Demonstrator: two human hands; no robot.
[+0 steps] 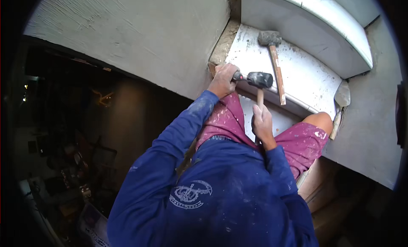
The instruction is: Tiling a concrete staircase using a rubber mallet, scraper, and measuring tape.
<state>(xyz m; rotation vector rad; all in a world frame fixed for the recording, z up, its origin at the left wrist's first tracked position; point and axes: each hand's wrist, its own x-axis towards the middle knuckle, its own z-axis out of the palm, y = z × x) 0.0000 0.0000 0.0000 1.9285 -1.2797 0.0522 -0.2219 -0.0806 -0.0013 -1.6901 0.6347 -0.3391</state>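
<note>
My left hand [224, 80] is closed around a chisel-like tool [238, 77] with a black and red handle end. Its tip is hidden by the hand, at the rough left end of the white stair tread [306, 83]. In my right hand [263, 122] is the pale wooden handle of a rubber mallet [259, 79]. The mallet's black head is right beside the tool's handle end; whether they touch I cannot tell. Farther up, a second mallet [275, 62] with a worn grey head and brown wooden handle lies on the tread.
A grey plastered wall [140, 38] rises at the left. A curved white step [335, 19] stands higher at the back. Near my right knee are a clear plastic bag [342, 94] and a pale, slim piece [335, 125]. Dark, cluttered space drops away at the lower left.
</note>
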